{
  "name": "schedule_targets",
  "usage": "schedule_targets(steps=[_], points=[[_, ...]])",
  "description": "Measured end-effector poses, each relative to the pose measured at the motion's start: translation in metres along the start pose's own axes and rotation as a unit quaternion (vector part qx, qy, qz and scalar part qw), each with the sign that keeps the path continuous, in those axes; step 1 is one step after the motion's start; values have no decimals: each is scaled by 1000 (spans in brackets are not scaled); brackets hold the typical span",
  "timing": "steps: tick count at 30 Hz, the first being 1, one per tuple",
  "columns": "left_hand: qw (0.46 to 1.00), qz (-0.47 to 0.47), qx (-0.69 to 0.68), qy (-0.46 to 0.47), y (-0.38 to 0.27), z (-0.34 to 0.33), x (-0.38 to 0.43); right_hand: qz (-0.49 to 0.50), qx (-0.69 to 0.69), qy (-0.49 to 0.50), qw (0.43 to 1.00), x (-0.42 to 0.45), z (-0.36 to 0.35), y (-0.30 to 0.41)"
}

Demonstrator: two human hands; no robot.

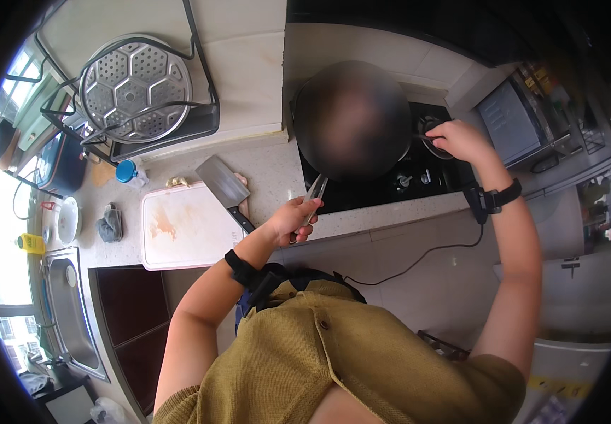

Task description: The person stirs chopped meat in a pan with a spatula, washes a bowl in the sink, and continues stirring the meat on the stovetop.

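My left hand (296, 220) grips a pair of metal tongs (317, 190), which point up toward the near rim of a dark wok (305, 143). The tongs' far ends cannot be made out there. A blur covers the wok's inside, so its contents are unclear. On the wok's right side, my right hand (456, 139) has its fingers closed around the wok's handle (421, 137). The wok stands over the left part of a black gas hob (358, 192). Left of my left hand, a cleaver (223, 180) lies across the top right of a stained white cutting board (186, 228).
A piece of ginger (177, 182) lies behind the board. Farther left are a blue-lidded jar (126, 171), a grey cloth (110, 223), a white bowl (68, 220) and a steel sink (72, 318). A perforated steamer plate (136, 90) leans in a black rack. A cable (417, 262) hangs from my right wristband.
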State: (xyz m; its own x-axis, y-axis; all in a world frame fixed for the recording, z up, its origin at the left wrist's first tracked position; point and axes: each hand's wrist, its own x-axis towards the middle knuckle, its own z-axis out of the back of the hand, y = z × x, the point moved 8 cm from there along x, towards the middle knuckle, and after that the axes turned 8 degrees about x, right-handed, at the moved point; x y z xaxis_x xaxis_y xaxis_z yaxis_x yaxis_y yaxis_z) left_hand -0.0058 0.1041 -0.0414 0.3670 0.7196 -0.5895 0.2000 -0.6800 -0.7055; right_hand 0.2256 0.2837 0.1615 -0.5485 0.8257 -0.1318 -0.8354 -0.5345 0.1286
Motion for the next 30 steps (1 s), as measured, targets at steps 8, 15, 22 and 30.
schedule_targets(steps=[8, 15, 22, 30], points=[[999, 11, -26, 21, 4, -3, 3, -168, 235, 140, 947, -5, 33, -20], [993, -79, -28, -78, 3, 4, -10, -196, 226, 65, 952, -25, 58, -55], [974, -150, -1, -169, 9, -1, -35, -211, 281, 121, 928, 1, 38, -143], [971, -150, -20, -184, 10, -5, -32, -218, 434, 122, 866, 75, -96, -187]])
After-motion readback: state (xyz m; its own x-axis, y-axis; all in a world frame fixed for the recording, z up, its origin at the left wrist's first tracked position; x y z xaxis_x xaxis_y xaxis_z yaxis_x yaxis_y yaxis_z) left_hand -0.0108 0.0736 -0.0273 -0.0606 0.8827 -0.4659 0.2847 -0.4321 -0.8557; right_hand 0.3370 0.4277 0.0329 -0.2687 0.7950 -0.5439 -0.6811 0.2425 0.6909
